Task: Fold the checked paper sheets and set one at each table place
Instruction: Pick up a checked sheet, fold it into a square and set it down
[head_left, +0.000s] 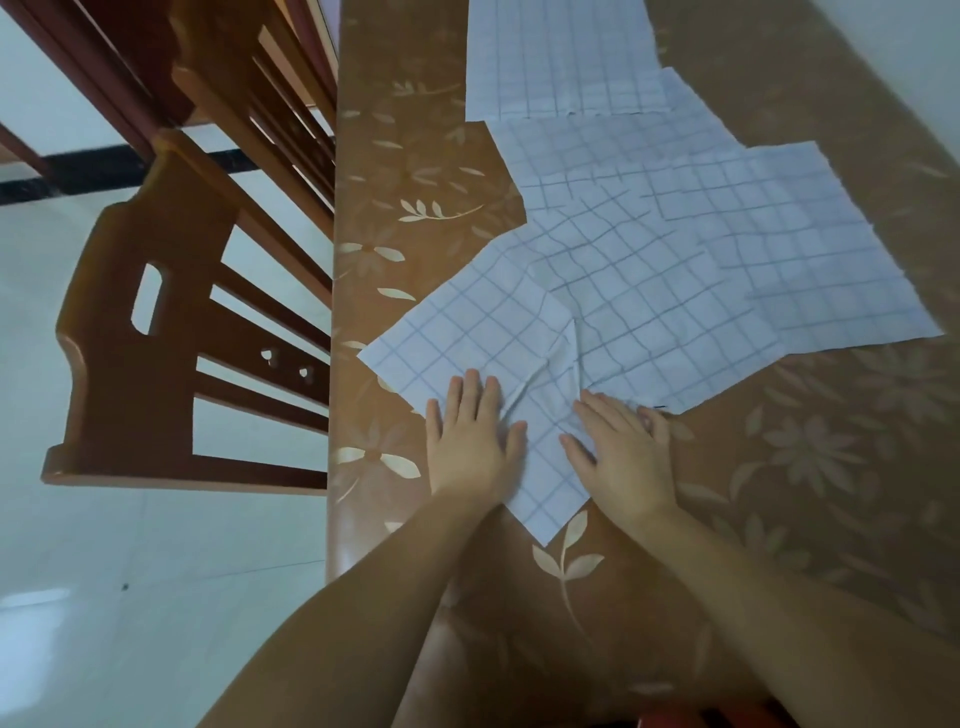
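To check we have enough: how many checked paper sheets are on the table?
4: nearest sheet under the left hand and right hand, right sheet beside it, middle sheet behind, far sheet beyond. They overlap, so more may be hidden.

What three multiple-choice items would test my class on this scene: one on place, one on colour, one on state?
1. Where are the chairs?
A. left of the table
B. right of it
C. on it

2. What colour are the lines on the sheets?
A. red
B. green
C. blue

3. How do the left hand and right hand lie?
A. fisted
B. flat on the near sheet
C. lifted

Answers:
1. A, they stand past the table's left edge.
2. C, the grid is blue on white.
3. B, straight fingers press the paper.
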